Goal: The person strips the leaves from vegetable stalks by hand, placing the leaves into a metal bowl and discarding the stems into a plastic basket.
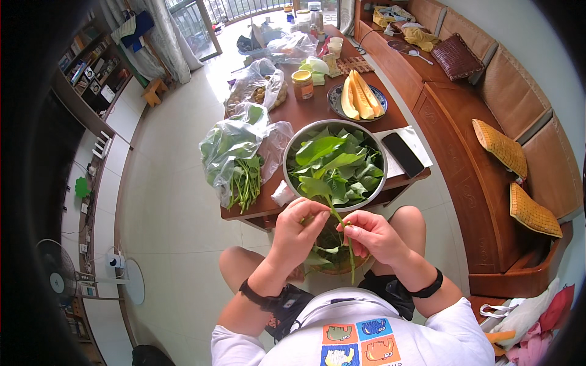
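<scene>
Both hands pinch one stalk of leafy greens (351, 259) in front of my lap. My left hand (300, 227) grips it high, just under its leaves; my right hand (371, 233) holds the stem a little lower, and its bare end hangs below. Right beyond them, on the table's near edge, stands a round metal basin (289, 183) heaped with loose green leaves (360, 160). Under my hands, between my knees, a basket-like container (342, 267) with some greens in it is partly hidden.
On the wooden table (250, 209) lie a plastic bag of greens (229, 146), a jar (302, 85), a plate of melon slices (361, 97) and a phone (403, 154) on paper. A wooden sofa (470, 183) runs along the right; a fan (58, 282) stands at left.
</scene>
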`<action>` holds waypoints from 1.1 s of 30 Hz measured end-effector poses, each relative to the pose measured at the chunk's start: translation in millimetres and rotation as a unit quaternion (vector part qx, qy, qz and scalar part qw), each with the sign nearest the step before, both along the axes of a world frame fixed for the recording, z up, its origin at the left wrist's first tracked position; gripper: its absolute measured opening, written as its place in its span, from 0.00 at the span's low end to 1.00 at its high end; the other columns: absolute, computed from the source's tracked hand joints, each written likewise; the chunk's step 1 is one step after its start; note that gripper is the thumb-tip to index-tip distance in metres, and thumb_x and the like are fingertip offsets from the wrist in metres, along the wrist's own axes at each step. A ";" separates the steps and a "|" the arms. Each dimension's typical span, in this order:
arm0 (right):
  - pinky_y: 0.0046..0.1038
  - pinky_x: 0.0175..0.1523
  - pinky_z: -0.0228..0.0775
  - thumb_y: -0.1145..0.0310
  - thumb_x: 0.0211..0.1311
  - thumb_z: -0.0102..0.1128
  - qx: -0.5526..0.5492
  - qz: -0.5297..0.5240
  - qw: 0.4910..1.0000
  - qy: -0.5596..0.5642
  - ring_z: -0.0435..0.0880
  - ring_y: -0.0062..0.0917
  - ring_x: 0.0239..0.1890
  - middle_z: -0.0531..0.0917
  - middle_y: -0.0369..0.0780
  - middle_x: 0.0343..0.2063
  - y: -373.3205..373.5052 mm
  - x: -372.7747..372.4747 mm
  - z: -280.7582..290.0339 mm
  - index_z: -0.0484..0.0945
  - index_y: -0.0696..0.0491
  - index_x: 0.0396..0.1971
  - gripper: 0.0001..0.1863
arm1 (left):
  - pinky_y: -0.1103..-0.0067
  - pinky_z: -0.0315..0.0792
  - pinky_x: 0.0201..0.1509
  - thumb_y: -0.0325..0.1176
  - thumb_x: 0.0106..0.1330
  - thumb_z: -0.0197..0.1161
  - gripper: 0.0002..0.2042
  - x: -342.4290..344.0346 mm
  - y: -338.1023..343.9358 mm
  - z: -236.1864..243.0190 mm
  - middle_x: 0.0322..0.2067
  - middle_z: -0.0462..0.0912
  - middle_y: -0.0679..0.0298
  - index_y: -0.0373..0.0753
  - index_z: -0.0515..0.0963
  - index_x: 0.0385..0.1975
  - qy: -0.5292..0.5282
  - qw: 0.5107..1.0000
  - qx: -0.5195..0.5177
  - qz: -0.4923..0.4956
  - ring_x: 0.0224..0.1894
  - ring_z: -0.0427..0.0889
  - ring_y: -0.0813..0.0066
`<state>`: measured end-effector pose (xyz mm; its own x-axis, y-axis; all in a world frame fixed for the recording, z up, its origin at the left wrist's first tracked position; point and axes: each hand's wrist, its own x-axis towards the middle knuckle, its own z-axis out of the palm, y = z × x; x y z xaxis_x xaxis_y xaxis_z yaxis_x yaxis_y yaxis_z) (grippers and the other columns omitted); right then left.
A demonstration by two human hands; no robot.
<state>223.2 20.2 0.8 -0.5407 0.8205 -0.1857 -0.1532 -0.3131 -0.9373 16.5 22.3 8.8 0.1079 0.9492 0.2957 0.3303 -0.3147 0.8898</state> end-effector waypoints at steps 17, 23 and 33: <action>0.13 0.23 0.68 0.66 0.71 0.54 -0.011 0.009 1.000 0.009 0.77 0.10 0.21 0.82 0.33 0.26 -0.3 -3.6 -3.7 0.78 0.55 0.41 0.09 | 0.89 0.49 0.17 0.30 0.73 0.53 0.04 -0.2 1.0 -4.2 0.32 0.80 0.67 0.38 0.74 0.38 -0.428 0.892 -0.140 0.034 0.16 0.57 0.92; 0.12 0.23 0.67 0.68 0.69 0.56 -0.020 -0.014 1.000 0.016 0.77 0.11 0.20 0.83 0.34 0.27 -0.8 2.5 -5.1 0.78 0.55 0.38 0.06 | 0.85 0.52 0.17 0.31 0.70 0.50 0.04 -42.8 11.9 11.7 0.25 0.78 0.64 0.40 0.72 0.37 -0.490 0.866 -0.065 0.071 0.15 0.59 0.84; 0.12 0.26 0.64 0.75 0.61 0.65 0.013 -0.063 0.998 0.014 0.73 0.06 0.24 0.79 0.29 0.24 -1.1 3.2 -9.8 0.78 0.55 0.33 0.04 | 0.85 0.51 0.16 0.35 0.69 0.48 0.07 -87.9 0.6 25.9 0.13 0.55 0.73 0.42 0.69 0.31 -0.538 0.842 -0.033 -0.012 0.14 0.55 0.84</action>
<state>226.4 19.1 -9.0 -0.4368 0.8870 -0.1499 -0.2156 -0.2651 -0.9398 -71.3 22.9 34.7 -0.1698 0.9688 0.1807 -0.6840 -0.2478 0.6861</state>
